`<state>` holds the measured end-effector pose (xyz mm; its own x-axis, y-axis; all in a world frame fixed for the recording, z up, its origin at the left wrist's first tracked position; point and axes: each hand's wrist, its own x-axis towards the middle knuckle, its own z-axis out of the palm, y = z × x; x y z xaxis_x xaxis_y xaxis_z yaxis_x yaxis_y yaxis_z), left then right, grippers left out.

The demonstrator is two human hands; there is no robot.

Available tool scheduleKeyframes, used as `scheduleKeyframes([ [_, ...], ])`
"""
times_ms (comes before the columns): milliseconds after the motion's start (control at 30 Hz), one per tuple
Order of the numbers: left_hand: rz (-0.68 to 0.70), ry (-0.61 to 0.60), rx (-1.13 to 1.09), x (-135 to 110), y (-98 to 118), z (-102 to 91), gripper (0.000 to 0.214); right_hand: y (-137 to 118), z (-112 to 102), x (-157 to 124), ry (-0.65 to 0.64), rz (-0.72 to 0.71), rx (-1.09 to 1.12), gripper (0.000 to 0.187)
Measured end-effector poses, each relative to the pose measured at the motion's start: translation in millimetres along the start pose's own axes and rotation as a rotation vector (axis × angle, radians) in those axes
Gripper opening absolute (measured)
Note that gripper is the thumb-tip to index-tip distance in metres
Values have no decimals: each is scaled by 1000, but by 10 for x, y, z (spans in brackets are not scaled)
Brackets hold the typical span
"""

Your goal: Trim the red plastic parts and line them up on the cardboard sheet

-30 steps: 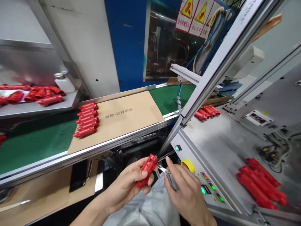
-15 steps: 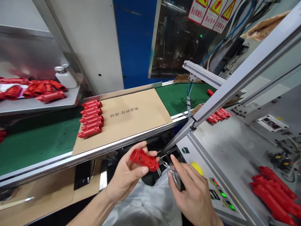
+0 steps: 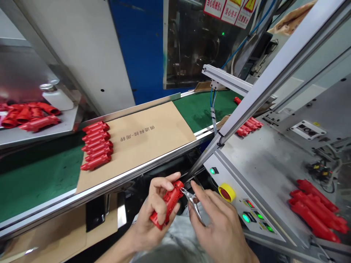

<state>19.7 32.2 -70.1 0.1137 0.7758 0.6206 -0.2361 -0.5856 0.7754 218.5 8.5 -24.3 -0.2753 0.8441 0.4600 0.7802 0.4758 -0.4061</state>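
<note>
A red plastic tubular part [image 3: 172, 200] is gripped in my left hand [image 3: 153, 212], tilted with its upper end towards the right. My right hand [image 3: 219, 219] is closed round a pair of small metal nippers [image 3: 192, 201]. Their jaws meet the upper end of the red part; whether they bite into it I cannot tell. Beyond my hands, a row of several similar red parts [image 3: 96, 146] lies on the left end of a cardboard sheet [image 3: 148, 138], which rests on the green conveyor belt [image 3: 41, 175].
At left, a metal shelf [image 3: 38, 137] bears more red parts and a white bottle [image 3: 57, 96]. A slanting aluminium post [image 3: 263, 91] rises on the right, beside a control panel with a yellow-ringed red button [image 3: 226, 192]. Red parts [image 3: 318, 208] lie on the machine table.
My left hand has turned the red part more upright, and the nippers' jaws have come up to its end. The view has shifted slightly to the right.
</note>
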Motion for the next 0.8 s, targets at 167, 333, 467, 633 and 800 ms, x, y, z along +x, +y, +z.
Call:
scheduleKeyframes([
  [167,84,-39,71,-58,-65,-46,45,-3,-33,12,-26,-17,-39,52],
  [333,134,-43,127,-101,-105,-63,49,6,-30,29,-33,-31,-16,58],
  [467,174,11,155,-52,-71,-1,51,5,-45,63,-30,-58,-5,58],
  [633,219,12,179,-33,-62,3,53,-8,-52,85,-29,-73,21,58],
  [800,295,-36,278,-68,-132,-70,51,-22,-47,87,-45,-65,15,57],
])
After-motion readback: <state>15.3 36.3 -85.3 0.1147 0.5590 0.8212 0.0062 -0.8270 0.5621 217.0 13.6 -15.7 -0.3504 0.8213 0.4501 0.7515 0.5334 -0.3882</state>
